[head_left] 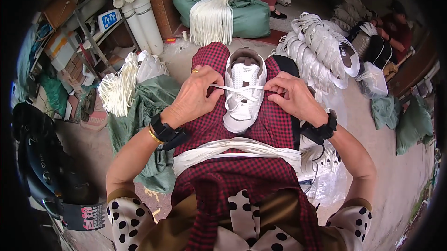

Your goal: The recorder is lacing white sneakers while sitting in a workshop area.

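Grey concrete floor (396, 176) spreads around a seated person, seen from above, in a cluttered workspace. Nearest, a red-and-black checked cloth apron (200, 137) covers the lap, with a bundle of long white laces (233, 150) lying across it. Just beyond the bundle, a white low-cut shoe (242, 107) with a brown collar lining rests on the thighs, toe toward the body, opening facing away. A flat white lace (237, 91) crosses its front.

The left hand (193, 92) is just left of the shoe, thumb and fingers drawn into a narrow pinch on the lace. The right hand (298, 97), just to the right, pinches the lace's other side as narrowly. Neither hand grips the shoe body.

Judging by looks, the shoe is light and not fragile, soft in the upper and firmer in the sole; the sole edges or heel offer good places to steady it. The lace seems thin, limp and perhaps slippery, best taken between fingertips close to the shoe.

Farther out, a green woven sack (158, 102) lies to the left and a heap of curved white pieces (307, 41) to the right. Farthest, a co-worker (396, 32) in dark red sits at upper right.
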Available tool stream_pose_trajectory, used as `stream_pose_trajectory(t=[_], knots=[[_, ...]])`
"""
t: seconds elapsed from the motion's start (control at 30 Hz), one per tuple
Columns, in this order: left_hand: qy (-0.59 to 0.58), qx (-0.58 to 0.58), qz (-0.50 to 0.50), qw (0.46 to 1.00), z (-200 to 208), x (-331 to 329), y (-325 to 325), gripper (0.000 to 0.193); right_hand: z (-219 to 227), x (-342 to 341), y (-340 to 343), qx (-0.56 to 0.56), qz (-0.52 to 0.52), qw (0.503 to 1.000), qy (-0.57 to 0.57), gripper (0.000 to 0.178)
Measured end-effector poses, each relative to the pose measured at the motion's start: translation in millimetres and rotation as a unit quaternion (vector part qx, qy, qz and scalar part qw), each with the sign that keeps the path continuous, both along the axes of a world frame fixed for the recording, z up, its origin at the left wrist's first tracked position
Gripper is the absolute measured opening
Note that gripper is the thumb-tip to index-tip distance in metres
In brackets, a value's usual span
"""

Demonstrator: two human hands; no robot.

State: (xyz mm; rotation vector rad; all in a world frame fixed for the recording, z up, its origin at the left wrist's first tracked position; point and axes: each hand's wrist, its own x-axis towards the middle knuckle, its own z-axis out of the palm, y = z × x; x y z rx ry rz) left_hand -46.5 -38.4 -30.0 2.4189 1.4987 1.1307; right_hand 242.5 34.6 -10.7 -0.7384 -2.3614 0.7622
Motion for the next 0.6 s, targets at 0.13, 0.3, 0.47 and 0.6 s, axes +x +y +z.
stream_pose_trajectory(t=[0.13, 0.3, 0.47, 0.6], knots=[[-0.014, -0.006, 0.007, 1.000, -4, 13, 8, 0.019, -5, -14, -6, 0.041, 0.052, 0.995, -0.071, 0.018], [-0.023, 0.026, -0.002, 0.999, -12, 19, 13, 0.016, -2, -18, 9, 0.038, 0.058, 0.992, -0.105, 0.025], [0.052, -0.091, 0.026, 0.994, -3, 18, 11, 0.016, -5, -29, 5, 0.168, 0.014, 0.982, -0.089, 0.031], [-0.069, -0.057, -0.009, 0.996, -5, 0, 18, 0.021, -8, -37, 2, 0.141, -0.036, 0.984, -0.108, 0.029]])
